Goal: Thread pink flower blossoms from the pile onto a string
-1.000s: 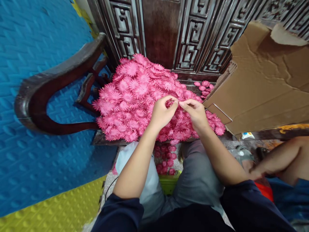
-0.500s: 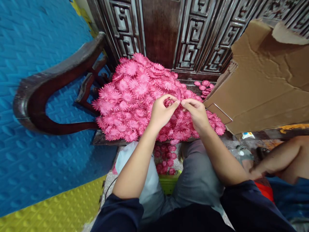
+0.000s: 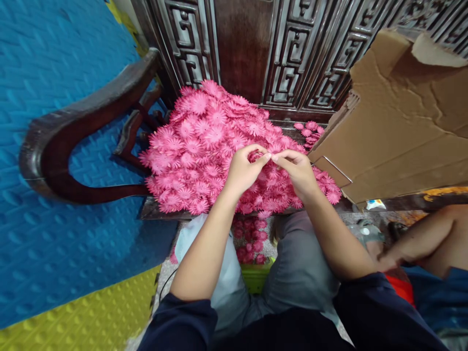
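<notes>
A large heap of pink artificial flowers (image 3: pixel 193 141) with thin pointed petals lies on a dark wooden seat (image 3: pixel 157 209). Over the heap's right part, my left hand (image 3: pixel 245 168) is closed in a pinch, thumb against fingertip. Facing it, my right hand (image 3: pixel 297 170) pinches too, and the fingertips of both hands nearly meet. Between them is a small pink artificial flower, largely hidden by the fingers and hard to tell from the heap behind.
A torn cardboard box (image 3: pixel 398 131) stands on the right. At left curves a dark wooden armrest (image 3: pixel 54 161). Behind is a carved wooden backrest (image 3: pixel 244 53). More pink flowers lie below the seat near a green container (image 3: pixel 254 278). Another person's bare leg (image 3: pixel 427 239) is at right.
My right hand's fingertips have shifted slightly left and down, closer to my left hand's. The pink petals that showed above the fingertips are less visible now.
</notes>
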Motion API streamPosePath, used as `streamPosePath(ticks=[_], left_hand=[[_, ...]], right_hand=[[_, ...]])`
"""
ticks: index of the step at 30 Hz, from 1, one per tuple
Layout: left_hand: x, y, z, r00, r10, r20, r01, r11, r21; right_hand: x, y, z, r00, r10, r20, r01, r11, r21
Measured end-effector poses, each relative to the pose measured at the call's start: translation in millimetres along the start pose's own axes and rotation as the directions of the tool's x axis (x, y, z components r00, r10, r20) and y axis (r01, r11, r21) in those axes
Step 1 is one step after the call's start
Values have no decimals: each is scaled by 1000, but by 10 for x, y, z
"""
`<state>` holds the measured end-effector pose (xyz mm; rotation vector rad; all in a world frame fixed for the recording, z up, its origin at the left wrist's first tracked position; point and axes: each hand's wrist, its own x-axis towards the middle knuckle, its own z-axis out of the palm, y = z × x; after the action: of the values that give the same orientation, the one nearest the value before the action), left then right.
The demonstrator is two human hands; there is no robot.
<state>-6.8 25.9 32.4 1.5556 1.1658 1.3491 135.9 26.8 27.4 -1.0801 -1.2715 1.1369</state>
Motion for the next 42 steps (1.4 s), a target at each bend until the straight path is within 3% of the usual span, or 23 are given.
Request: streamPosePath(ticks=[4, 8, 17, 20, 22, 24, 27, 29, 32, 37, 42], left_hand=[[-2, 8, -4, 999, 13, -36, -13, 1000, -3], [-14, 29, 21, 996, -4, -87, 5, 1000, 15], [-24, 28, 28, 982, -20, -186, 19, 1000, -7], [43, -76, -89, 929, -84, -361, 75, 996, -41], [99, -163, -199, 851, -89, -518, 91, 996, -22], [140, -232, -293, 797, -38, -603, 93, 994, 60], [141, -259, -326, 829, 43, -558, 98, 970, 221], [107, -220, -271, 865, 74, -496, 101, 943, 316], [37, -110, -144, 886, 116, -448, 86, 910, 405], [-38, 51, -24, 940, 171, -294, -45, 920, 389], [-47, 56, 20, 975, 188, -121, -133, 922, 363]], right_hand=[[-12, -6, -2, 999, -20, 33, 21, 1000, -17], [-29, -11, 25, 1000, -11, -22, 12, 999, 32], [18, 73, 24, 979, 179, -96, -147, 951, 272], [85, 126, -88, 978, 142, -151, -97, 958, 270], [119, 139, -148, 975, 112, -192, -66, 970, 233], [128, 130, -162, 968, 127, -217, -80, 974, 213], [98, 92, -97, 955, 206, -212, -152, 957, 247], [72, 71, -35, 951, 246, -186, -190, 942, 277], [56, 62, 25, 954, 256, -159, -205, 939, 277], [70, 84, 24, 963, 212, -164, -177, 962, 207], [61, 77, 20, 974, 183, -131, -161, 973, 163]])
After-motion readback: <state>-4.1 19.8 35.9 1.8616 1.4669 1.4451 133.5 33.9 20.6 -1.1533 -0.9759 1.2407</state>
